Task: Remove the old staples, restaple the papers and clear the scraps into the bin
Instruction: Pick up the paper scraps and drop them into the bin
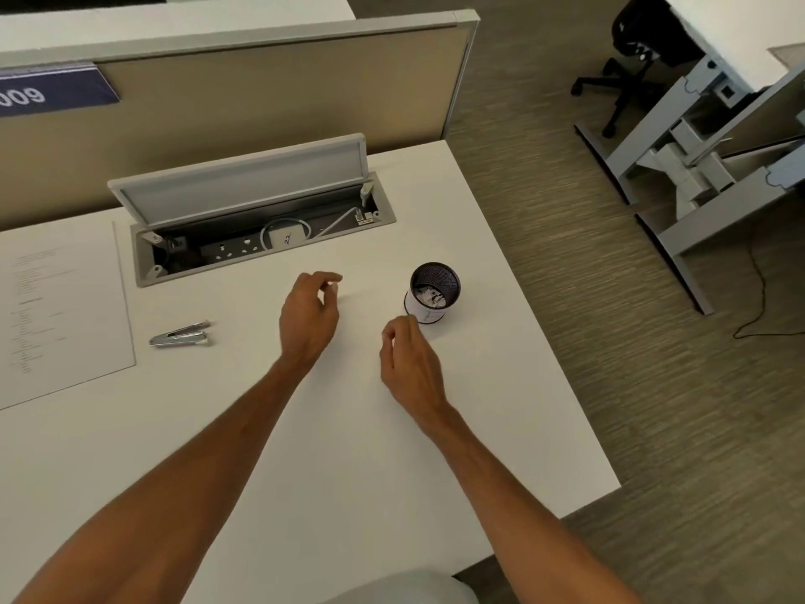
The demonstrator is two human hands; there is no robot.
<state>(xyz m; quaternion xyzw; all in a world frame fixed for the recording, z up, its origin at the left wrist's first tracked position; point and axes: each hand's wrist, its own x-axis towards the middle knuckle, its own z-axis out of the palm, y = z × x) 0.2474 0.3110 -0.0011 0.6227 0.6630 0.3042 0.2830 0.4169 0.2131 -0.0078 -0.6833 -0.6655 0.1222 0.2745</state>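
Black mesh bin, small, upright near the desk's right edge; white scraps inside. Right hand just beside it, fingertips pinched; whether anything is held cannot be told. Left hand further left, fingers curled, thumb and forefinger close, contents unclear. Metal stapler lying left of the hands. Papers flat at far left. Cable tray behind, lid raised.

A white desk carried everything. At its far left lay the printed papers, with a metal stapler just to their right. A small mesh bin holding white scraps stood toward the right edge. An open cable hatch sat at the far side.
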